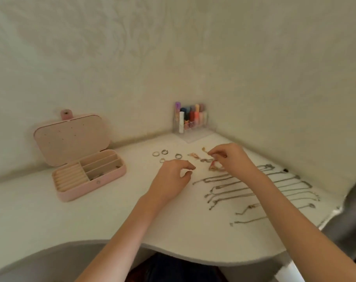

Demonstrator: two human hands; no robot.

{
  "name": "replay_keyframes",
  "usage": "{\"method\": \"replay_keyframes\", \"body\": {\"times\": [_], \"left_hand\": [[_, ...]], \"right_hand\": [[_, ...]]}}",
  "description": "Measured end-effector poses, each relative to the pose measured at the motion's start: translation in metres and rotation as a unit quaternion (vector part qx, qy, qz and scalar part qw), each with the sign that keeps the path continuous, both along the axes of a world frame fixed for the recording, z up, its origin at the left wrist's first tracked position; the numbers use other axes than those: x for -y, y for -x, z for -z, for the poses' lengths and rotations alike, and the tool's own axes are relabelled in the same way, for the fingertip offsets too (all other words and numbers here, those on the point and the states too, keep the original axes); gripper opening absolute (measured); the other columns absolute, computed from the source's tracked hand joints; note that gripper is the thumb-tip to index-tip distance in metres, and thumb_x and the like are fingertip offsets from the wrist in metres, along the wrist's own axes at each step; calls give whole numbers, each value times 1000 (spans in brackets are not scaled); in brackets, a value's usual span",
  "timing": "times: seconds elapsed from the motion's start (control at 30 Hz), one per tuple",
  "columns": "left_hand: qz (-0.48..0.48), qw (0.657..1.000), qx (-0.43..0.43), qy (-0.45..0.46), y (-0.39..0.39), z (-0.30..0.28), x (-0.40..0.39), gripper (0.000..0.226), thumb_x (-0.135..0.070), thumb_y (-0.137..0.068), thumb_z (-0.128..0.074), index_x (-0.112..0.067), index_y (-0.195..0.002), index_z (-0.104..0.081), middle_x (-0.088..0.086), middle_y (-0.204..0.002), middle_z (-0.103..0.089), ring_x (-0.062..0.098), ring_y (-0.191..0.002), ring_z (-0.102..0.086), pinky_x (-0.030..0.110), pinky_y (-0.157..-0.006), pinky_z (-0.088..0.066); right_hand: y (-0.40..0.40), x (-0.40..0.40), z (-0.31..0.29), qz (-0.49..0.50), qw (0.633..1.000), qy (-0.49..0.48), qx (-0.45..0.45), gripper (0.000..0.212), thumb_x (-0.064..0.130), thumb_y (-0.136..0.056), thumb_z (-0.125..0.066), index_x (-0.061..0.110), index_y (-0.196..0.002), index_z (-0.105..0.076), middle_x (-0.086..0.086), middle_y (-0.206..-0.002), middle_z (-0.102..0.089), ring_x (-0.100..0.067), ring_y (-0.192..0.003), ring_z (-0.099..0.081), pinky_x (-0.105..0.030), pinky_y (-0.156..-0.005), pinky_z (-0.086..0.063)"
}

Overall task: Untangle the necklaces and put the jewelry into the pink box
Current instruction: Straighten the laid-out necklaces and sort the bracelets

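While thin metal chains [254, 190] lie straight, right grip [232, 157] pinching small jewelry [212, 154], left grip [173, 176] curled, empty.

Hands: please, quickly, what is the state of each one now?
Left hand: fingers curled above the table, nothing visible in its grip.
Right hand: fingertips pinch a small piece of jewelry; what kind cannot be told.
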State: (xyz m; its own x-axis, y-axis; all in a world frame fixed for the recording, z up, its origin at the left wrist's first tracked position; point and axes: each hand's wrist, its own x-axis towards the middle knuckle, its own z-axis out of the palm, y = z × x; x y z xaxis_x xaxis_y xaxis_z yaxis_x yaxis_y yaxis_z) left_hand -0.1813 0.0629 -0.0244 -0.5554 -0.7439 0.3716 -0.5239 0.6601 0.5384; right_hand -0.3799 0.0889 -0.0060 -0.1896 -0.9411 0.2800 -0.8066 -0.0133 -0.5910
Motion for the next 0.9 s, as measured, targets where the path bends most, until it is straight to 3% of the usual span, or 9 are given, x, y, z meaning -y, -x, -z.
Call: {"method": "replay_keyframes", "body": {"times": [0.13, 0.23, 0.37, 0.47, 0.67, 0.77, 0.83, 0.9], "left_hand": [[51, 998, -21, -9, 46, -2, -12, 24, -9, -91, -57, -14, -111, -70, 1, -119, -67, 13, -114, -57, 5, -88, -28], [67, 997, -37, -10, 74, -3, -16, 24, -9, -91, -57, -13, -111, -70, 0, -118, -67, 12, -113, -58, -1, -85, -28], [80, 996, -48, -15, 96, 0, -21, 23, -8, -93, -54, -13, -110, -69, 0, -118, -66, 10, -113, -57, -5, -83, -29], [90, 995, -45, -17, 104, -3, -20, 24, -8, -93, -53, -14, -110, -69, 0, -117, -66, 10, -111, -57, 4, -85, -33], [88, 994, -52, -38, 112, -1, -14, 23, -8, -93, -54, -14, -108, -70, -2, -113, -68, 8, -108, -58, 11, -87, -38], [88, 993, -59, -46, 116, 2, -14, 22, -9, -92, -55, -16, -108, -69, -4, -110, -68, 6, -105, -59, 5, -87, -35], [91, 991, -77, -55, 119, 0, -15, 22, -9, -91, -56, -17, -109, -67, -6, -108, -67, 4, -102, -58, 4, -87, -37], [86, 989, -97, -68, 122, -3, -15, 23, -9, -90, -57, -19, -109, -64, -8, -108, -66, 2, -101, -58, 14, -91, -43]], "right_hand": [[79, -32, 11, 152, 988, -21, -28, 30, -4, -93, -47, 6, -111, -69, -14, -119, -64, -28, -110, -59, -25, -93, -40], [113, -46, 18, 194, 977, -52, -77, 29, -3, -93, -48, 3, -113, -67, -17, -120, -63, -32, -112, -57, -30, -96, -37], [126, -40, 25, 192, 968, -116, -115, 23, 2, -89, -55, 6, -104, -71, -14, -108, -69, -29, -98, -64, -34, -91, -47], [128, -35, 23, 205, 960, -152, -114, 25, 3, -89, -55, 10, -107, -71, -11, -111, -67, -27, -96, -64, -32, -90, -50], [120, -43, 24, 185, 964, -116, -151, 38, -6, -87, -45, 14, -115, -62, -10, -112, -62, -24, -100, -60, -30, -85, -47], [114, -45, 25, 168, 960, -110, -195, 44, -10, -83, -39, 18, -112, -56, -6, -108, -58, -22, -104, -55, -34, -84, -49], [113, -45, 25, 153, 964, -97, -195, 45, -11, -82, -37, 20, -110, -55, -3, -103, -53, -20, -99, -57, -33, -79, -49], [110, -43, 21, 135, 976, -69, -157, 43, -12, -83, -39, 21, -105, -56, 2, -94, -50, -12, -88, -57, -29, -71, -45]]}}
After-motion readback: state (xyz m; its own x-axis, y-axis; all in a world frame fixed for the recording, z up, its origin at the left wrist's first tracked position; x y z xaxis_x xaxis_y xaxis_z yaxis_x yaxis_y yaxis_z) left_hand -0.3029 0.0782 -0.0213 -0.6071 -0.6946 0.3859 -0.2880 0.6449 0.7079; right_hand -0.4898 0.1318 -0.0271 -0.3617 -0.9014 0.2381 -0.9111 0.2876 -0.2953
